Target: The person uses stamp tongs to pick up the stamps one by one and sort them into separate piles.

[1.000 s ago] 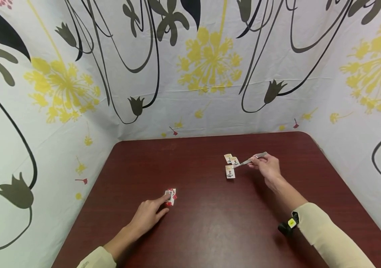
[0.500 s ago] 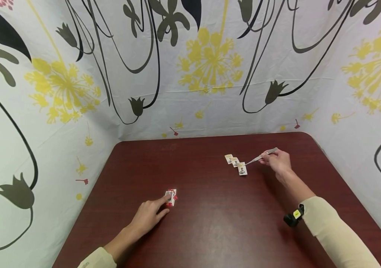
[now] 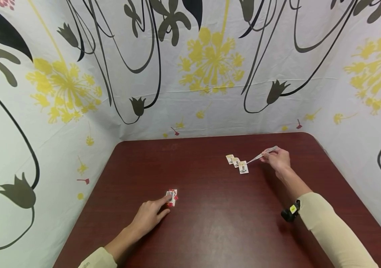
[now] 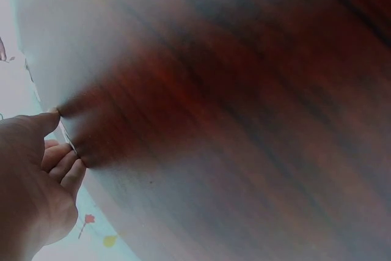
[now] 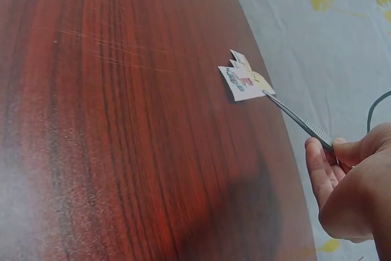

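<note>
My right hand [image 3: 277, 160] pinches silver tweezers [image 3: 262, 154] between thumb and fingers. Their tips meet the upper right edge of a small white card with a printed picture [image 3: 243, 168]. Two similar cards [image 3: 230, 159] lie just up and left of it, the three forming a slanting row. In the right wrist view, that nearest card [image 5: 244, 84] appears slightly raised at one edge, above a shadow. At the left, my left hand [image 3: 146, 216] rests its extended index finger on a small pile of red and white cards [image 3: 171, 203], covering part of it.
The dark red-brown table [image 3: 204, 227] has rounded far corners. A white cloth with flower prints [image 3: 183, 74] hangs behind it and along both sides. A black band with a yellow-marked device [image 3: 291, 211] sits on the right wrist.
My right hand has moved right with the tweezers, bringing the nearest card from below the other two to their right end. My left hand has stayed on the pile.
</note>
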Demonstrator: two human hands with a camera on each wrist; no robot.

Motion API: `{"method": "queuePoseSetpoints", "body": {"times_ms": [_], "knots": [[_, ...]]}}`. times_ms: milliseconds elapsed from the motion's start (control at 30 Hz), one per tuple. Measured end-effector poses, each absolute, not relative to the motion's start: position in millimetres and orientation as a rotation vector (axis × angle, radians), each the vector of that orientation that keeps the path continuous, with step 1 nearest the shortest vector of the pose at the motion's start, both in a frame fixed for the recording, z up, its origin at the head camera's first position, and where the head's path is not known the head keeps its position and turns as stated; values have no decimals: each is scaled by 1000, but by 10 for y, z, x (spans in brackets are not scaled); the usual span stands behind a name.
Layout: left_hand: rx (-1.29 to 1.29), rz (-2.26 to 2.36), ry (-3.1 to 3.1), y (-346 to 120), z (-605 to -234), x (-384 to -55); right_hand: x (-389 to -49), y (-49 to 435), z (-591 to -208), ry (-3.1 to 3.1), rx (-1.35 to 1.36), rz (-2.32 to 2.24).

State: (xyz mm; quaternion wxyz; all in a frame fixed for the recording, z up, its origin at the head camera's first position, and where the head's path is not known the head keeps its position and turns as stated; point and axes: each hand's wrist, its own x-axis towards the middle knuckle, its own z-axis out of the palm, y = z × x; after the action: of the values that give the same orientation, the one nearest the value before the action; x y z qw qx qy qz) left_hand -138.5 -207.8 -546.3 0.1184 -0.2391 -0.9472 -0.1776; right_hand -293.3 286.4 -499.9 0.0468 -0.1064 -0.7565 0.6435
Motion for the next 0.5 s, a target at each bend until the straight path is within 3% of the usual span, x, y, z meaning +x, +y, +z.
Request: {"method": "queuePoseSetpoints", "body": {"times_ms": [500], "knots": [[-692, -530, -2784, -2084, -5473, -1388, -3030, 2865, -5044, -2239, -349, 1990]]}}
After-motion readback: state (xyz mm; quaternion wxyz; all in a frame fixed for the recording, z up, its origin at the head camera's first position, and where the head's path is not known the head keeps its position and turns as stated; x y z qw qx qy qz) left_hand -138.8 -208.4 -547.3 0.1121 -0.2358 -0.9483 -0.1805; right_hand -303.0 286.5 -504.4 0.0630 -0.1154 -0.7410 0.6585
